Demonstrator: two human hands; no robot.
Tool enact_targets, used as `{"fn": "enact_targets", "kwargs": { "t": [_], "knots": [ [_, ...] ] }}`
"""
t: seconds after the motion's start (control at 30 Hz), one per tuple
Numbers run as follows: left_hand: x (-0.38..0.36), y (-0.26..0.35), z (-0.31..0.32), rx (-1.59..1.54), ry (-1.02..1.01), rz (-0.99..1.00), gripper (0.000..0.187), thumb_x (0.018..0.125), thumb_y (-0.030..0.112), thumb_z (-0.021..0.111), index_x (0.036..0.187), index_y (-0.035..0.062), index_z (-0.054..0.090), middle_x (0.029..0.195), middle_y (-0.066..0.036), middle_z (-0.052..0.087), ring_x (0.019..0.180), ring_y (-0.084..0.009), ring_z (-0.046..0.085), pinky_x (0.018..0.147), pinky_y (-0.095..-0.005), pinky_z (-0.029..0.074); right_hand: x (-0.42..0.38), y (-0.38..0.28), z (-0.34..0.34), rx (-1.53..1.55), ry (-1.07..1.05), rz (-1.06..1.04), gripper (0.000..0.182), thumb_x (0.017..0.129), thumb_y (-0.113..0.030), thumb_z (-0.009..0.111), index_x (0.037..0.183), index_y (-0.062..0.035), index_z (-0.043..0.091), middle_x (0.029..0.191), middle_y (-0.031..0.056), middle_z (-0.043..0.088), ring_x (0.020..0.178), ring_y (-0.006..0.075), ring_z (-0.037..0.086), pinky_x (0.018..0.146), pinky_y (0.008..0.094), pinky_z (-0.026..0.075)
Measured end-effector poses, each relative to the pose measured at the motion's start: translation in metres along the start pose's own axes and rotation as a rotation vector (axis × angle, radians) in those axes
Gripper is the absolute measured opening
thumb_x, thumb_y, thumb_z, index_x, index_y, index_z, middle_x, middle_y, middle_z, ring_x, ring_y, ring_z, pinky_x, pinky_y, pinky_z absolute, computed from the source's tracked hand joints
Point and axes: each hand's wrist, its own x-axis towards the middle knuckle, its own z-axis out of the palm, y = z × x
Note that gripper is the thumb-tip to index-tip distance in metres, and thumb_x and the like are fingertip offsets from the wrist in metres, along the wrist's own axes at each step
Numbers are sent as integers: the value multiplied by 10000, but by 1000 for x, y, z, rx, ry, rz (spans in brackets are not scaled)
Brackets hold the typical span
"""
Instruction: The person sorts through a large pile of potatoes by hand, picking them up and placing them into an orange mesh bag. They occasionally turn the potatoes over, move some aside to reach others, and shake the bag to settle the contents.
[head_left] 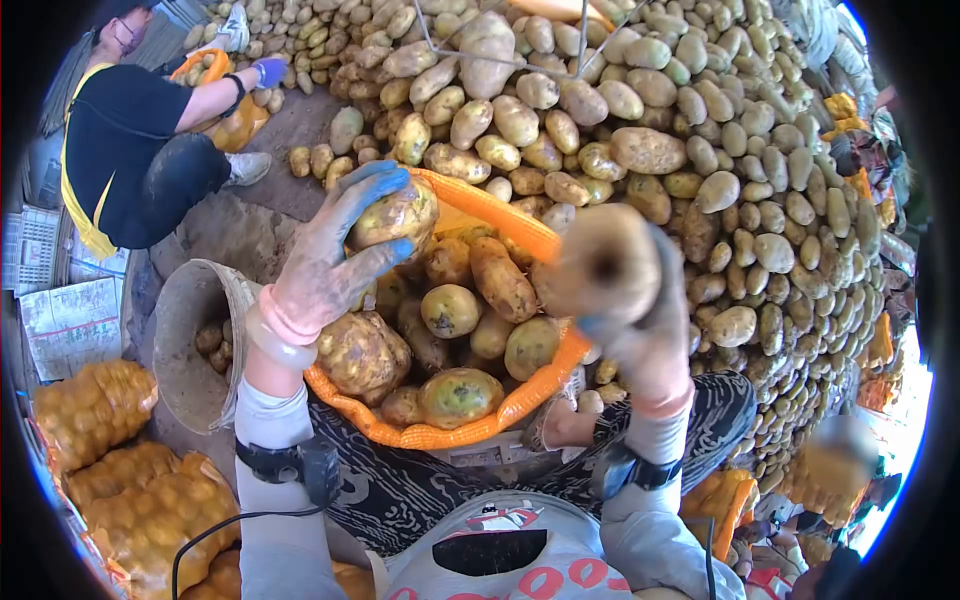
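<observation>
My left hand [345,235], in a dirty glove with blue fingertips, is closed round a potato [398,215] above the left rim of an open orange mesh bag [480,205]. At the bag's right rim, my right hand [650,310], blurred by motion, grips a large potato [608,262] with a dark spot. Inside the bag between my hands lie several potatoes, among them a greenish one [460,397] near the front rim and a big knobbly one [362,355] at the left.
A large potato heap [740,250] spreads behind and right. A bucket [195,340] with a few potatoes stands left of the bag. Filled mesh bags [150,510] lie at lower left. A co-worker [130,150] in a dark shirt crouches at upper left. Thin metal bars [500,62] cross the top.
</observation>
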Motion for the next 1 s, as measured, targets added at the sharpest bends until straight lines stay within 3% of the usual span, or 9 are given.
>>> {"fn": "enact_targets", "kwargs": {
  "t": [0.17, 0.5, 0.53, 0.63, 0.73, 0.8, 0.83, 0.87, 1.0],
  "knots": [
    [1, -3, -5, 64, -33, 27, 586, 867, 229, 731, 1370, 22, 510, 1424, -162, 488, 1356, -299, 432, 1160, -388, 306, 0, -30, 119, -850, -531, 116, 723, 754, -391, 795, 1251, 20, 470, 1052, 249, 661, 974, 404, 666, 833, 453, 545],
    [-5, 3, -9, 172, -23, 76, 586, 869, 260, 728, 1359, 18, 516, 1415, -163, 510, 1347, -309, 450, 1148, -391, 322, 4, -18, 152, -1078, -637, -50, 307, 945, -305, 562, 1062, -25, 608, 874, 189, 679, 742, 295, 707, 600, 411, 564],
    [-7, 4, -12, 194, -48, 43, 613, 871, 275, 728, 1375, 8, 503, 1435, -162, 491, 1366, -299, 431, 1157, -389, 307, 6, 17, 158, -1077, -461, -423, 218, 949, -244, 525, 939, -61, 643, 774, 148, 676, 650, 269, 699, 539, 394, 550],
    [-7, 0, -10, 96, -61, -26, 635, 902, 238, 693, 1424, -22, 444, 1458, -163, 473, 1372, -268, 423, 1160, -382, 308, 5, 33, 180, -1114, -375, -155, 239, 913, -238, 546, 1034, -42, 610, 799, 166, 696, 680, 320, 706, 602, 416, 561],
    [-1, -2, -5, 129, -39, -9, 634, 913, 224, 678, 1437, -30, 426, 1452, -161, 473, 1360, -256, 426, 1154, -373, 311, 24, -8, 115, -755, -656, -17, 438, 934, -365, 560, 1148, 17, 582, 892, 201, 710, 753, 388, 696, 708, 449, 552],
    [-7, 4, -1, 176, 17, -29, 613, 906, 208, 685, 1414, -38, 447, 1428, -170, 486, 1351, -274, 434, 1148, -377, 317, 35, -40, 51, -683, -242, 123, 362, 906, -326, 668, 1155, -63, 669, 952, 176, 716, 828, 292, 707, 719, 369, 559],
    [-9, 5, -1, 60, 35, -117, 644, 904, 249, 696, 1421, -39, 440, 1449, -171, 464, 1352, -275, 431, 1155, -374, 306, 45, -18, 9, -635, -36, -213, 230, 895, -245, 652, 1071, -103, 693, 943, 201, 700, 842, 307, 704, 765, 409, 552],
    [-11, 8, 0, 24, 25, -151, 665, 899, 266, 703, 1424, -40, 433, 1459, -172, 453, 1356, -275, 426, 1160, -377, 300, 56, -8, -15, -498, 107, 100, 216, 891, -213, 664, 1060, -82, 697, 942, 187, 707, 813, 306, 701, 758, 389, 550],
    [-5, 8, -1, 7, 11, -185, 705, 889, 294, 715, 1429, -44, 415, 1482, -186, 424, 1368, -285, 409, 1169, -398, 292, 66, 249, -115, -1027, -285, 186, 301, 849, -250, 654, 1081, -65, 702, 1027, 183, 710, 987, 339, 681, 865, 411, 543]
  ]
}}
